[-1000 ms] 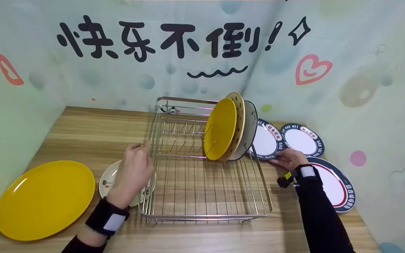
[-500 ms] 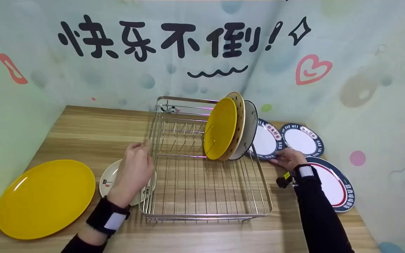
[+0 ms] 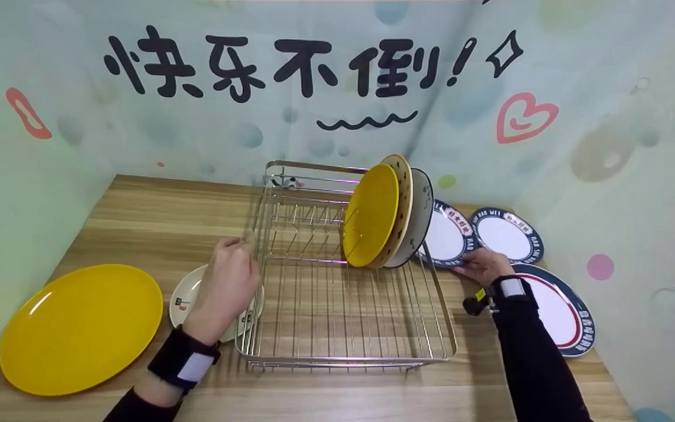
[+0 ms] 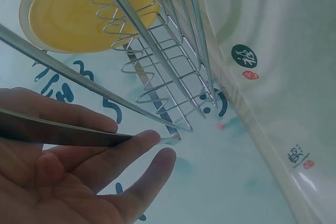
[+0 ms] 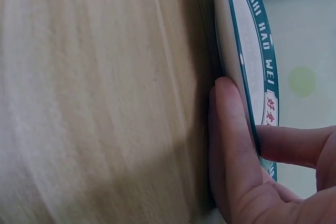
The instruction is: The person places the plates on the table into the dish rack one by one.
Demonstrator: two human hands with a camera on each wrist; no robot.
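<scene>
While the right hand [image 3: 481, 265] lay at the far right of the light wooden table [image 3: 156, 217], it pinched the near rim of a round white plate with a dark blue lettered border [image 3: 446, 234], thumb on the face and fingers [image 5: 231, 145] under the edge (the right wrist view showed this plainly). That plate sat just beside the right side of the silver wire dish rack [image 3: 343, 305], tilted up off the table toward the rack. From the right hand, the rack lay to the left, and its free slots were left of the three plates already standing on edge: a yellow round plate [image 3: 370, 215], a cream patterned plate [image 3: 403, 202] and a white plate with a dark rim [image 3: 421, 217].

The left hand [image 3: 227, 287] was at the rack's left rail, fingers loosely curled about the wire, with one rail crossing the fingers [image 4: 79, 124] in the left wrist view. It hovered over a small white dish with red marks [image 3: 188, 299].

Judgement: the right hand was much the nearer to the blue-bordered plate; the rack's long axis ran away from the person, so its slots took plates set crosswise.

Also noted: a large yellow oval platter [image 3: 79, 328] at far left, and two more blue-bordered plates [image 3: 507, 234] [image 3: 560, 310] at right.
</scene>
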